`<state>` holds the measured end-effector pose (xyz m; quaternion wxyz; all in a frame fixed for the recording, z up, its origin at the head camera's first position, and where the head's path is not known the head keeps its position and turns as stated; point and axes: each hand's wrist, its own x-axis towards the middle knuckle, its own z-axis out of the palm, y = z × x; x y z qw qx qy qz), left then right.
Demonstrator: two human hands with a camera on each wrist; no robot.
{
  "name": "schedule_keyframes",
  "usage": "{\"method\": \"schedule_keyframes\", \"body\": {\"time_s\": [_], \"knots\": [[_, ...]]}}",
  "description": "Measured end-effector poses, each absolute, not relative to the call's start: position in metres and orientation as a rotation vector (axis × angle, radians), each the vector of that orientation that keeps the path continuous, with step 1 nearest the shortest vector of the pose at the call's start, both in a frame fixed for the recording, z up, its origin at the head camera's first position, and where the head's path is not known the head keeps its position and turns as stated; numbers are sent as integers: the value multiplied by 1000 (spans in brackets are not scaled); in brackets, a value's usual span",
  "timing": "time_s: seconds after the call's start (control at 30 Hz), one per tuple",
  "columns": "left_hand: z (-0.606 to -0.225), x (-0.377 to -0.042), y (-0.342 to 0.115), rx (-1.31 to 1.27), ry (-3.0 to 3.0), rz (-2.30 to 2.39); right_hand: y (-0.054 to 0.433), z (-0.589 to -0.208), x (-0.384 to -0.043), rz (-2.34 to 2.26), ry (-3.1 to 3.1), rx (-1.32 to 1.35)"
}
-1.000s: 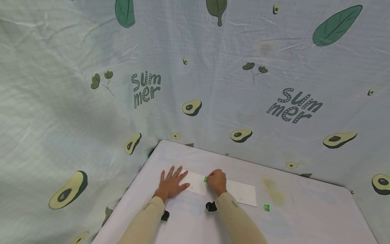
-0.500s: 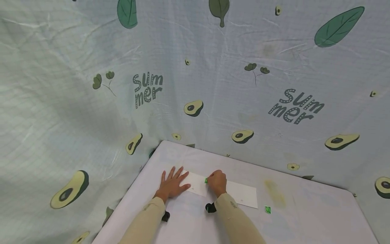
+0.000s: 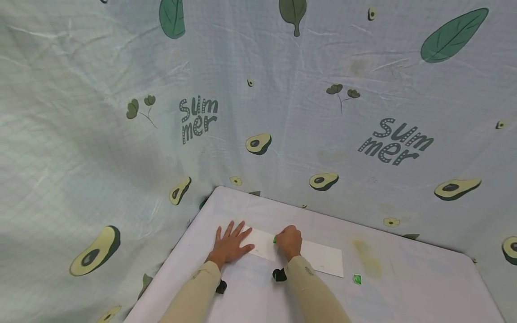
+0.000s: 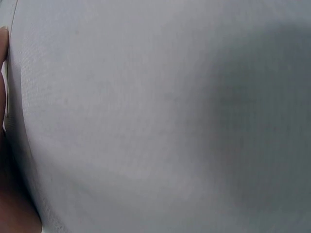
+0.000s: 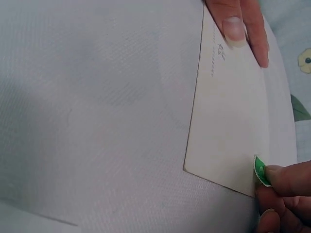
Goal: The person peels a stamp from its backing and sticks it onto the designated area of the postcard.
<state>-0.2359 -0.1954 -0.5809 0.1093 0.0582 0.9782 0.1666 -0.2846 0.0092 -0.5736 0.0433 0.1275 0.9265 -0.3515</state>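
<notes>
My left hand [image 3: 229, 246] lies flat with its fingers spread, thumb and fingertips resting on the left end of a white envelope-like paper [image 3: 264, 244]. In the right wrist view that paper [image 5: 226, 126] shows a line of small print and a handwritten mark near the left thumb [image 5: 233, 29]. My right hand [image 3: 289, 242], fingers curled, pinches a green postage stamp [image 5: 261, 171] with a serrated edge at the paper's far right corner. Part of the stamp is hidden under the thumb. The left wrist view shows mostly tablecloth, with a sliver of the hand at its left edge.
A second white paper [image 3: 325, 258] lies to the right, partly behind my right hand. Another green stamp [image 3: 357, 279] lies on the white table [image 3: 412, 287] beyond it. A printed fabric wall [image 3: 282, 188] borders the table at the back and left.
The view has shifted slightly, so everything appears a little further right. Both hands keep their places on the paper; less of the pinched stamp shows beside the right hand.
</notes>
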Motion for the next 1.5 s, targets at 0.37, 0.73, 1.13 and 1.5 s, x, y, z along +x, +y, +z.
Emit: {"method": "schedule_keyframes", "body": {"time_s": [0.37,0.73,1.13,1.5], "knots": [[-588,-232,-194,159,2878,476,9,-577,-285,-1045,2805,452],[-601,-234,-194,145,2893,483,10,-575,-284,-1006,2803,517],[-595,-237,-193,163,2894,485,21,-573,-286,-1116,2736,530],[-594,-239,-196,152,2897,499,27,-571,-287,-1194,2674,527]]}}
